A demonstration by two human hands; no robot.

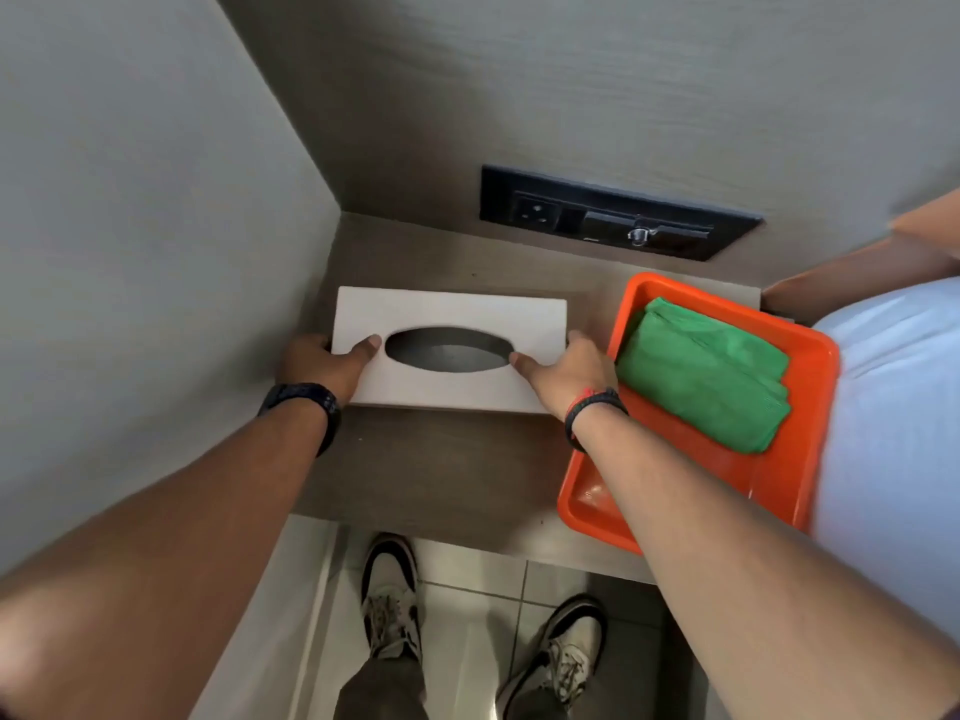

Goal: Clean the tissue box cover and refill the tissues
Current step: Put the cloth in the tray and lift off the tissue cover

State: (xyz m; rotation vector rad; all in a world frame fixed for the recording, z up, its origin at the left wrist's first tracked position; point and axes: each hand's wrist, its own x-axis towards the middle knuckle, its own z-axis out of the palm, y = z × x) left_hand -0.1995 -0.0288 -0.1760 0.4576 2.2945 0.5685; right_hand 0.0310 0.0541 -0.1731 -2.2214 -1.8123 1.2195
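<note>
A white rectangular tissue box cover (452,314) with an oval slot lies on a wooden shelf (431,470) in a wall corner. The slot looks dark, with no tissue sticking out. My left hand (324,363) grips the cover's left end, thumb on top beside the slot. My right hand (566,374) grips the right end the same way. A folded green cloth (706,374) rests in an orange tray (597,506) to the right of the cover.
Grey walls close in at the left and behind. A black socket panel (613,215) sits in the back wall above the shelf. A white bed edge (893,407) lies to the right of the tray. My shoes stand on the tiled floor (467,605) below.
</note>
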